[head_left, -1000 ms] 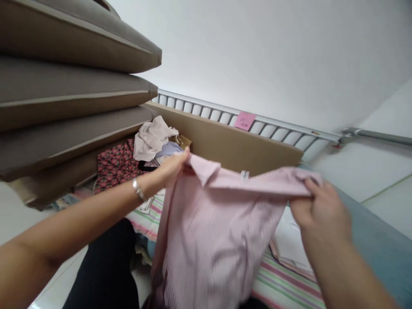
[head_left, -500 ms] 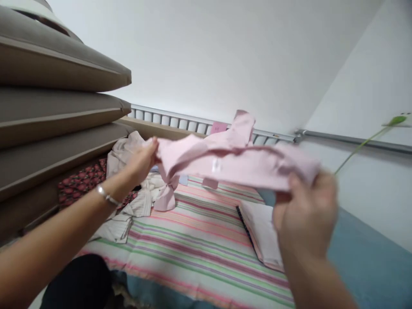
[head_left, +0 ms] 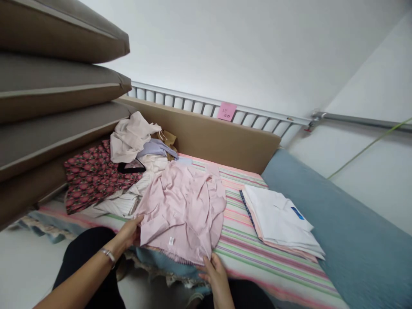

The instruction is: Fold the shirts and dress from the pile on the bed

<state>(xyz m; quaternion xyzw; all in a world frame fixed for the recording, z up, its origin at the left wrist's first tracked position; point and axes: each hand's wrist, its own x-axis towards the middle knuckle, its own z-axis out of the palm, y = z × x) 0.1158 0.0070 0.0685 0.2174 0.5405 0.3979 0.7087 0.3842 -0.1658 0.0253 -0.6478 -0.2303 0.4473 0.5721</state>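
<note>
A pink shirt (head_left: 189, 201) lies spread and wrinkled on the striped cloth (head_left: 257, 268), its near hem reaching the front edge. A small white tag shows near that hem. My left hand (head_left: 130, 231), with a silver bracelet at the wrist, pinches the shirt's left near side. At the right near corner, my right hand (head_left: 215, 272) holds the hem between thumb and fingers. Just left of the shirt lies a loose heap with a red floral garment (head_left: 93, 176), a beige garment (head_left: 131, 135) and a lavender garment (head_left: 156, 148).
A stack of folded clothes (head_left: 277, 214), white on top, sits to the right. Thick grey-brown cushions (head_left: 61, 77) are piled at the left. Behind stand a brown board (head_left: 206, 135) and a white radiator (head_left: 180, 101) with a pink note (head_left: 227, 111). A metal pipe (head_left: 360, 120) runs along the right wall.
The pink shirt has come down from being held up in the air and now lies spread on the striped cloth. Both hands have lowered toward the near edge, still gripping it.
</note>
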